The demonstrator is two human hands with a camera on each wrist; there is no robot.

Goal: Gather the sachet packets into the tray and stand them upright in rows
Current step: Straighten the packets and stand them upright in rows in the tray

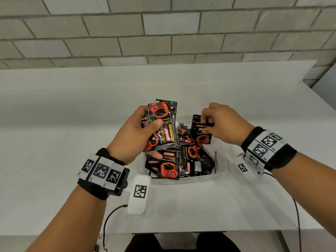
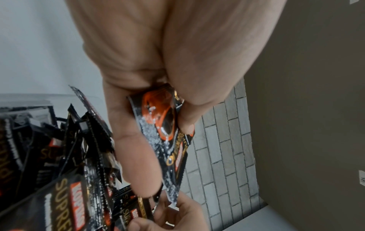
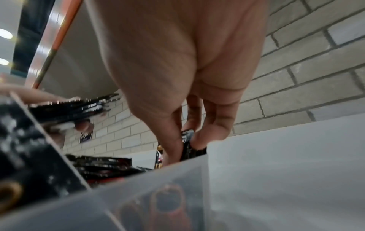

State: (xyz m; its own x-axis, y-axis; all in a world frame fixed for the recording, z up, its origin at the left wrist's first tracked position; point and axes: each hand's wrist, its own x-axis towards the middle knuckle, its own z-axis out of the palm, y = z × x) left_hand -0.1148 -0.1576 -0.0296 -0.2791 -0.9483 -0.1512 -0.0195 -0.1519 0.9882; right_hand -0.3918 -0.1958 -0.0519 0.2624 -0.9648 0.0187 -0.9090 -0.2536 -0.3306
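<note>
1. One clear tray (image 1: 183,180) sits on the white worktop (image 1: 72,110), full of too many packets (image 1: 169,166) to count.
2. The left hand (image 1: 134,135) grips a bunch (image 1: 161,128) above it.
3. The right hand (image 1: 221,122) pinches a few upright packets (image 1: 202,135).

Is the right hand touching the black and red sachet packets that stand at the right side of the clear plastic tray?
Touching. The head view shows the right hand pinching the top of the upright black and red sachet packets.
</note>
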